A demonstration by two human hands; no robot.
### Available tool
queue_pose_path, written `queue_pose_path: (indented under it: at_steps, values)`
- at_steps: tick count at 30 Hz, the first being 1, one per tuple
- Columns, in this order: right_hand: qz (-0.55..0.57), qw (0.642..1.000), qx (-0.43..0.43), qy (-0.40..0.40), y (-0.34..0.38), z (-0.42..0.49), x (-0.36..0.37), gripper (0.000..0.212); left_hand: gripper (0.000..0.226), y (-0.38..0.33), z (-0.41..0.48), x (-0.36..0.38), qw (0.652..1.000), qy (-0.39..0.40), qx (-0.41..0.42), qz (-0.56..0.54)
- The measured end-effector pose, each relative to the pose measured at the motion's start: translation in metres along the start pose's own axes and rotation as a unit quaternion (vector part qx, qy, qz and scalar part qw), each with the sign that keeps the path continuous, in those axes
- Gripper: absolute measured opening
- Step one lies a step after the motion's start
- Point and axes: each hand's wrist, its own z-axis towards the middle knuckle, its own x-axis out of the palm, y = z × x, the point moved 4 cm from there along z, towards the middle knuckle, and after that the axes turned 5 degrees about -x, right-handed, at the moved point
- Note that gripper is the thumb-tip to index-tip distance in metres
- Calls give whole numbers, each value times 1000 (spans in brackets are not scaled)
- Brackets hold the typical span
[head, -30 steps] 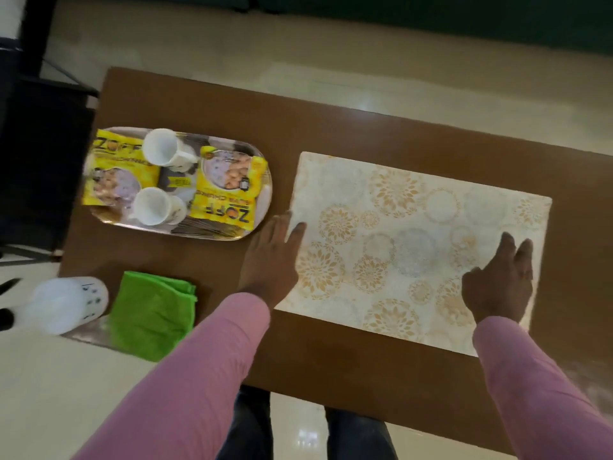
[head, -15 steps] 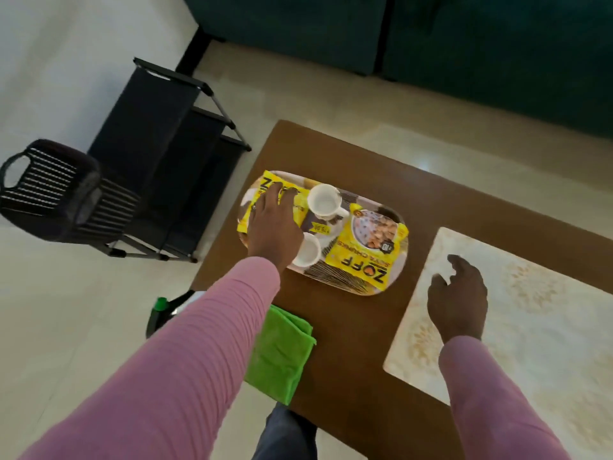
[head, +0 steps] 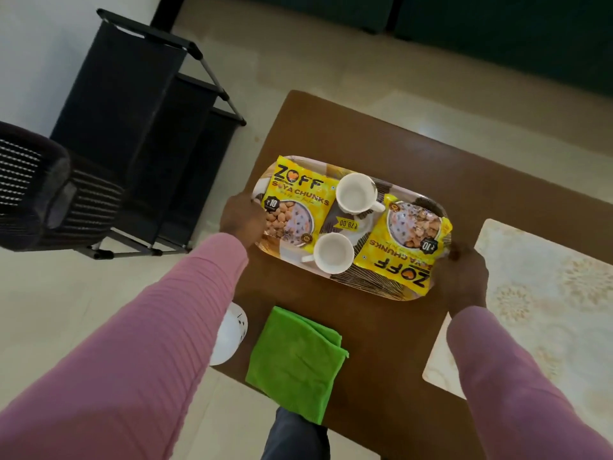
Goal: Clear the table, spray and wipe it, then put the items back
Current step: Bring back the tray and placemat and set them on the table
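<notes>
Change: a second before, both hands lay flat on the placemat (head: 547,293); half a second before, the left had reached the tray while the right hung over the mat; at this moment each hand was at one short end of the tray.
Left hand (head: 242,220): grasped the tray's left end, fingers curled at the rim beside a packet.
Right hand (head: 464,280): grasped the tray's right end; fingertips hidden under the rim.
Tray (head: 368,283): oval, patterned, on the left part of the table (head: 365,127); whether already lifted could not be told.
Tray load: two yellow soya-chunk packets, left packet (head: 295,200) and right packet (head: 408,247); two white cups, far cup (head: 356,194) and near cup (head: 333,254), upright between them.
Meaning for task: clearing judged to be beginning; tray first, placemat left on the table.
Green cloth (head: 295,356): folded, at the near edge, overhanging slightly.
Spray bottle (head: 229,336): white, at the near left corner, partly hidden by the left sleeve.
Surroundings: black rack (head: 142,127) and dark basket (head: 30,184) on the floor to the left.
Obstruction: loose cups likely to slide if the tray tilted; cloth and bottle lay near the pull-back path.
</notes>
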Motion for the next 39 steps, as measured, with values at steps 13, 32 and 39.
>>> queue_pose_path:
  at_steps: [13, 32, 39]
  values:
    - [66, 992, 83, -61, -108, 8, -80, 24, 11, -25, -58, 62, 989, 56, -29, -133]
    - [40, 981, 149, -120, -349, 20, -248, 32, 18, -92, -246, 278, 981, 167, 24, -98]
    - [57, 985, 128, -98, -367, 40, -245, 29, 18, -98, -247, 298, 986, 142, 18, -84]
